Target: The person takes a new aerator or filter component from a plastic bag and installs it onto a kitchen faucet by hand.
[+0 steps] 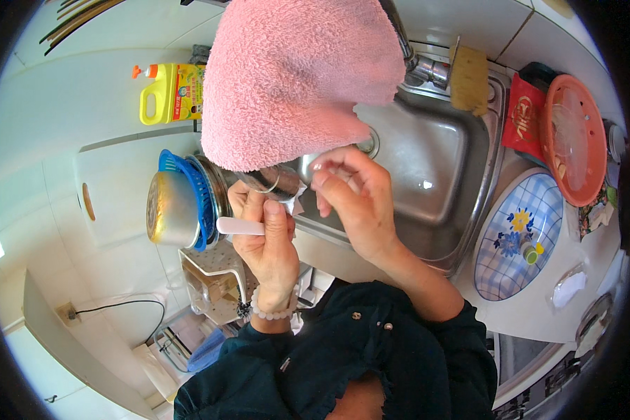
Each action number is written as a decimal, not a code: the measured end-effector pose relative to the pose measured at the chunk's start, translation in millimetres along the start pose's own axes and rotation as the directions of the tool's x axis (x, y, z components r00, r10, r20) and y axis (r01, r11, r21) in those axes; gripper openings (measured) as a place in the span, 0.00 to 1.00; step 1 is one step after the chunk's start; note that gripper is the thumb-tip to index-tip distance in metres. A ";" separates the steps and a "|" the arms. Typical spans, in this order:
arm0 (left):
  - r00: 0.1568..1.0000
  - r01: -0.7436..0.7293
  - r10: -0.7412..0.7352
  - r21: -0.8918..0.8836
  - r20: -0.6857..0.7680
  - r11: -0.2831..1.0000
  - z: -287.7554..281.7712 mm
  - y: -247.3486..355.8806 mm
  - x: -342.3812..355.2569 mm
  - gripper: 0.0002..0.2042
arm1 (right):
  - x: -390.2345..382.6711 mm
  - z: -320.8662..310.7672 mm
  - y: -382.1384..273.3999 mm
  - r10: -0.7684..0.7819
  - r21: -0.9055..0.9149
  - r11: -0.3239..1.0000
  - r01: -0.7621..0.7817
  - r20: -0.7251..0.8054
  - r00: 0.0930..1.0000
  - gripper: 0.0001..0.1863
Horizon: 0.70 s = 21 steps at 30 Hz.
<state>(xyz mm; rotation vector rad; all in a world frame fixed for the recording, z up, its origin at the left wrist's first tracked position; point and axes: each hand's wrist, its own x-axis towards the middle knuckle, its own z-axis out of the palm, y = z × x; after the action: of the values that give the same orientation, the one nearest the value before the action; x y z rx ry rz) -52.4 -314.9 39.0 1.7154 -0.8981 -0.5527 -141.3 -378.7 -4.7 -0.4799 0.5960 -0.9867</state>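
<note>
My left hand (pixel 262 234) is closed around a tool with a smooth pale-pink handle (pixel 241 226); its working end is hidden. At my left fingertips are a shiny, rounded metallic piece (pixel 278 183) and a white scrap (pixel 298 203), and I cannot tell how they join the tool. My right hand (pixel 360 203) hovers just to the right, above the sink's near-left edge. Its fingers are loosely curled and apart, slightly blurred, with no clear object between them. A pink towel (pixel 294 77) hangs in front and covers what lies beyond my hands.
A steel sink (pixel 427 161) with a faucet (pixel 430 70) and a brown cloth (pixel 469 80) lies ahead right. Stacked pots (pixel 171 210) with a blue colander (pixel 201 189) and a yellow bottle (pixel 162 94) stand left. A checked oval plate (pixel 514 245) and an orange basket (pixel 595 140) are at right.
</note>
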 end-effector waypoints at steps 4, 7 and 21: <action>1.000 -0.008 0.008 0.035 0.011 0.999 -2.7 -3.3 -0.3 0.13 | 2.4 -9.8 -2.4 0.266 0.118 0.949 -0.291 0.194 0.944 0.07; 0.997 0.056 -0.059 -0.053 -0.052 0.997 0.8 -0.8 -1.9 0.08 | 4.2 -9.4 1.9 0.314 0.206 0.906 -0.369 0.257 0.914 0.08; 0.997 0.069 -0.070 -0.044 -0.013 0.997 -1.7 0.2 -0.6 0.11 | 17.0 -9.5 -10.3 0.306 -0.130 0.951 -0.280 0.272 0.912 0.07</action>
<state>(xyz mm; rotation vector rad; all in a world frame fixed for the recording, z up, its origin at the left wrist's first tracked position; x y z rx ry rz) -51.6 -313.5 39.7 1.7143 -0.8130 -0.6007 -146.9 -399.4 -9.5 -0.5832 0.4317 -0.5900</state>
